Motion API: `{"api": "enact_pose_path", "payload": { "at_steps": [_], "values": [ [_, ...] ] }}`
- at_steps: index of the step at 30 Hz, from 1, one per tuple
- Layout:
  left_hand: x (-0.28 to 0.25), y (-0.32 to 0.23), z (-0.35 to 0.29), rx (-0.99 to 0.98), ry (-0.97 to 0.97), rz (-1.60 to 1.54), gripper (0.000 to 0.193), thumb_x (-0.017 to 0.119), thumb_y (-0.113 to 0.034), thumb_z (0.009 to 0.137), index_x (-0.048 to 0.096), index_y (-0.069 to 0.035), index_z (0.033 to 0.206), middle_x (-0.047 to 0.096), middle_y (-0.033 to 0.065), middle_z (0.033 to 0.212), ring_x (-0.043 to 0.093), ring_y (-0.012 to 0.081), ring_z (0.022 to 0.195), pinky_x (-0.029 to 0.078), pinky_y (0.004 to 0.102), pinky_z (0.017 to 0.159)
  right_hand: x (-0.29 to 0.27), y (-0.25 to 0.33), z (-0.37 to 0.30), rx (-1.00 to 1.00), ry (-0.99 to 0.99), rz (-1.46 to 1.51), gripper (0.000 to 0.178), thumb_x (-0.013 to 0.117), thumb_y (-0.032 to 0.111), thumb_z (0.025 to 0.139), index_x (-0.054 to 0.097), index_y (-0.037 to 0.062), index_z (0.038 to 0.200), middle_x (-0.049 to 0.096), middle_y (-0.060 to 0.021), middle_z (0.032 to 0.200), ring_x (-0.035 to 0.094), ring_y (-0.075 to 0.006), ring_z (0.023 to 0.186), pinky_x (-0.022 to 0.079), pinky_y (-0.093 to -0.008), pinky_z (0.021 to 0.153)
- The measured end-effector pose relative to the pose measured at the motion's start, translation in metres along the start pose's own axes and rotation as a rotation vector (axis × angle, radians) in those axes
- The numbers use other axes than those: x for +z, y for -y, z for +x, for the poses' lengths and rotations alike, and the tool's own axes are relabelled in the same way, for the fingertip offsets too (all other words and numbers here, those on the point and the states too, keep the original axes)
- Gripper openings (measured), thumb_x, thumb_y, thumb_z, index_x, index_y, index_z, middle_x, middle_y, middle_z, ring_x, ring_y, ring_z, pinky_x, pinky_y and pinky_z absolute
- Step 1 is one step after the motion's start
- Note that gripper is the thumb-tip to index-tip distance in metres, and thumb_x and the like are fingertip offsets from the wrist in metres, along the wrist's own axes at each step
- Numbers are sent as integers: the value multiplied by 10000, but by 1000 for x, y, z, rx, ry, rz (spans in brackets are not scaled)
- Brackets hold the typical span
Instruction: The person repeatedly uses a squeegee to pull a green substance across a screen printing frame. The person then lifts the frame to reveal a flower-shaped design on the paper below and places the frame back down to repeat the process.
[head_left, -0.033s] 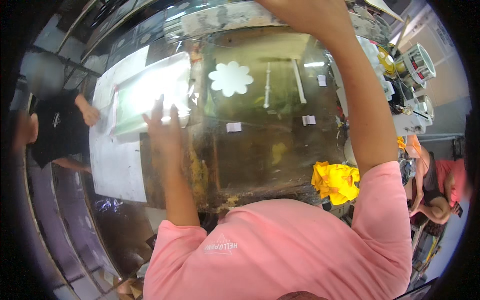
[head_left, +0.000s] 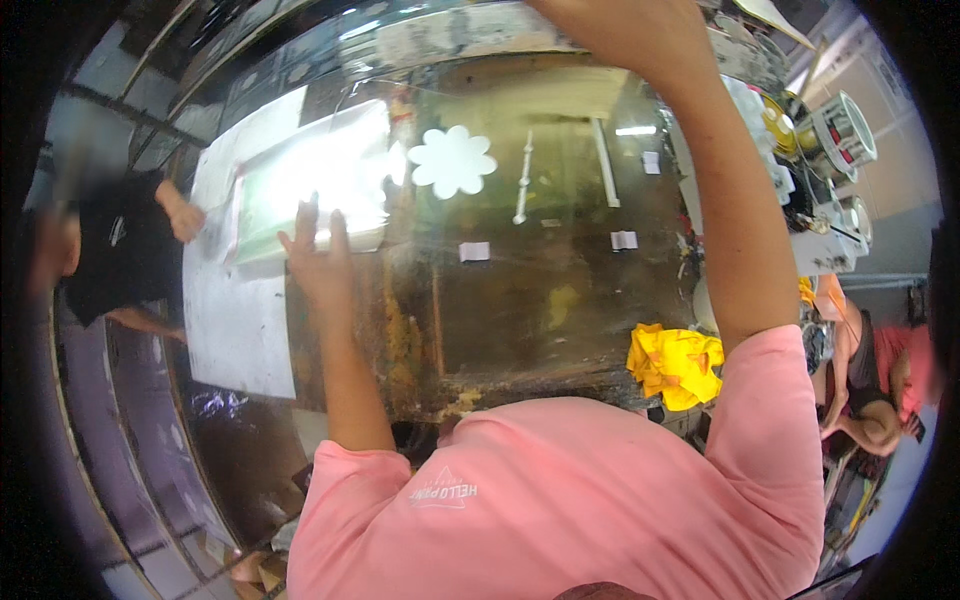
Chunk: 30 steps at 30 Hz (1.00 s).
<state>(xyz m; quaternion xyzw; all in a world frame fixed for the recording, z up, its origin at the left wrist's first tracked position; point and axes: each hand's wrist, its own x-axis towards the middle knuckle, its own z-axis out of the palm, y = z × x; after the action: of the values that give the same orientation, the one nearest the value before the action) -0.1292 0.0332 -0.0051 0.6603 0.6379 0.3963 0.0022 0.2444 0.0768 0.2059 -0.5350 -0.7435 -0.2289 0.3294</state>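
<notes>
My left hand (head_left: 322,258) rests with fingers spread over the near right part of a shiny pale green sheet or stack (head_left: 265,220), where glare hides detail. That stack lies on a white board (head_left: 235,335). To its right, a white flower shape (head_left: 453,162) shows on an olive-tinted surface (head_left: 545,90), with a thin white strip (head_left: 523,178) beside it and a second strip (head_left: 605,165) farther right. My right hand (head_left: 575,12) reaches to the far edge; its fingers are cut off by the frame, so whatever it touches is hidden.
Small white tabs (head_left: 474,251) mark the dark table (head_left: 500,330). A crumpled yellow cloth (head_left: 675,366) sits at the near right edge. A co-worker in black (head_left: 120,240) stands left, one hand at the board. Metal cans (head_left: 840,135) crowd the right; another person sits beyond.
Relative to the white tabs, the flower shape and the thin strip beside it have shifted slightly left. My left hand stays over the stack, and my right arm has edged slightly right.
</notes>
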Motion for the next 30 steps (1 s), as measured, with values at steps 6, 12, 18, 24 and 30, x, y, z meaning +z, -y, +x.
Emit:
{"api": "enact_pose_path", "payload": {
  "at_steps": [6,12,18,24,30],
  "values": [
    [-81,142,16,-173,-104,173,459,719,-266,973,701,-61,1383,661,220,1440,609,374,1369,184,596,1294,-6,12,-6,6,11,23,483,651,474,950,676,39,741,688,-184,750,678,-399,800,451,-508,805],
    [-112,183,30,-550,-196,555,603,705,-396,984,588,-144,1519,442,270,1626,399,366,1542,165,693,1253,0,7,-14,-2,21,-18,459,663,477,951,689,29,854,699,-194,829,666,-396,825,446,-491,813],
    [-31,106,6,-37,129,491,698,473,-619,1069,483,-186,1615,343,254,1696,203,395,1628,3,774,1222,6,-5,-19,-18,46,-22,557,635,528,995,762,12,1165,750,-231,993,685,-416,878,496,-461,838],
    [44,50,-9,115,352,518,666,396,-520,1109,458,-84,1608,376,207,1688,285,389,1589,-31,769,1227,3,-3,-6,14,74,40,532,631,523,997,768,18,1088,714,-242,837,676,-456,762,516,-503,731],
    [56,58,-13,34,402,520,596,345,-459,1134,498,-100,1584,435,186,1653,340,386,1556,24,750,1244,-8,9,-4,67,122,-7,477,645,505,976,737,37,958,705,-205,797,680,-429,788,490,-503,762]
  ]
}}
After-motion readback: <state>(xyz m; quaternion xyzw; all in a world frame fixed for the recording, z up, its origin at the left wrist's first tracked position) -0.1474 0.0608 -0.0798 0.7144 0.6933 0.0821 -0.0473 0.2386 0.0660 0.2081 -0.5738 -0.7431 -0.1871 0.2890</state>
